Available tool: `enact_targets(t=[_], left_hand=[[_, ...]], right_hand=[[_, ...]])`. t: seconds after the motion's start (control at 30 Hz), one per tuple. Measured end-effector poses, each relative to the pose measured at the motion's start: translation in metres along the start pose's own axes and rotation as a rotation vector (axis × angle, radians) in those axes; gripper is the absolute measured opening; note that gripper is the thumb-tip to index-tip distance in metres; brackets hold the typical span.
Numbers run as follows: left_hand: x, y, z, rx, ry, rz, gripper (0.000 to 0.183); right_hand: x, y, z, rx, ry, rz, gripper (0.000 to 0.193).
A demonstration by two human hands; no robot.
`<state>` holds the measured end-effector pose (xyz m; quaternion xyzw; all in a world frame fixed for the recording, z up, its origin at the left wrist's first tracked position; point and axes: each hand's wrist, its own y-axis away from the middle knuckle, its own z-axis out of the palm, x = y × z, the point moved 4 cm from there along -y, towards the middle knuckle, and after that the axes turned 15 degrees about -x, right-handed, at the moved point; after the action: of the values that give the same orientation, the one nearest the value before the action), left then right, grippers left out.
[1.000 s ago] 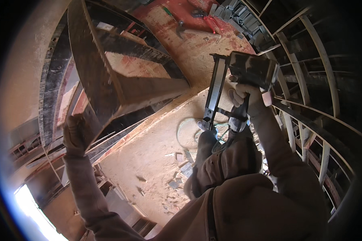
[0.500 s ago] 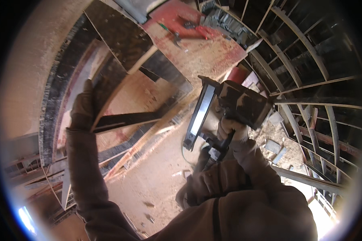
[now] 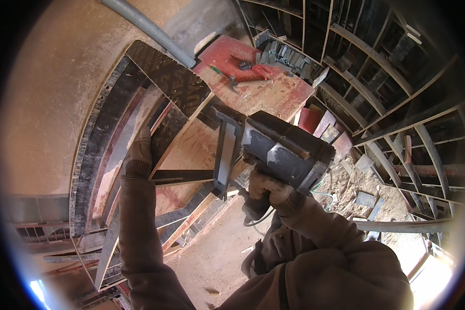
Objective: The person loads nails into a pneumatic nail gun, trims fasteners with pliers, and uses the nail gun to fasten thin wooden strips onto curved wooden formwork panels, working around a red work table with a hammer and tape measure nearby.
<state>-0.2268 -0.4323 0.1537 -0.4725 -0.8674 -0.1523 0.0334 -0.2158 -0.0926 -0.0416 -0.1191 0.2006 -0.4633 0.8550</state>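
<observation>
My right hand (image 3: 271, 190), in a light glove, grips the handle of a large dark nail gun (image 3: 289, 147). The gun's long straight magazine (image 3: 226, 152) overlaps the wooden frame in front of me. My gloved left hand (image 3: 139, 152) is closed on a dark board (image 3: 169, 132) in that frame, its arm stretched forward. Some fingers are hidden behind the board. The frame has a curved dark outer edge (image 3: 95, 134) and a dark patterned panel (image 3: 170, 77) at its far end. A dark crosspiece (image 3: 183, 177) runs from near my left wrist towards the magazine.
Beyond the frame, a hammer (image 3: 248, 82) lies on a red-stained worktop (image 3: 279, 98), with grey blocks (image 3: 289, 59) at its far edge. A red bucket (image 3: 309, 120) stands behind the gun. Curved wooden ribs (image 3: 372, 46) line the right. A grey pipe (image 3: 150, 32) leans at the back.
The nail gun has shifted left and turned, its magazine now over the frame's right side. My left hand keeps its place on the board. The whole view has shifted.
</observation>
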Motion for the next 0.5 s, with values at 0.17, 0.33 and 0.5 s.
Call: enact_targets(t=[0.17, 0.33, 0.5], left_hand=[[-0.010, -0.002, 0.004, -0.081, -0.161, -0.007, 0.058], [-0.001, 0.020, 0.014, -0.033, -0.496, 0.183, 0.051], [0.021, 0.062, 0.016, 0.212, -0.190, 0.170, 0.037]], right_hand=[[0.007, -0.001, -0.015, 0.021, 0.299, 0.306, 0.045], [-0.028, 0.005, 0.026, -0.027, -0.002, 0.356, 0.038], [-0.111, -0.035, 0.097, -0.150, 0.549, 0.337, 0.030]])
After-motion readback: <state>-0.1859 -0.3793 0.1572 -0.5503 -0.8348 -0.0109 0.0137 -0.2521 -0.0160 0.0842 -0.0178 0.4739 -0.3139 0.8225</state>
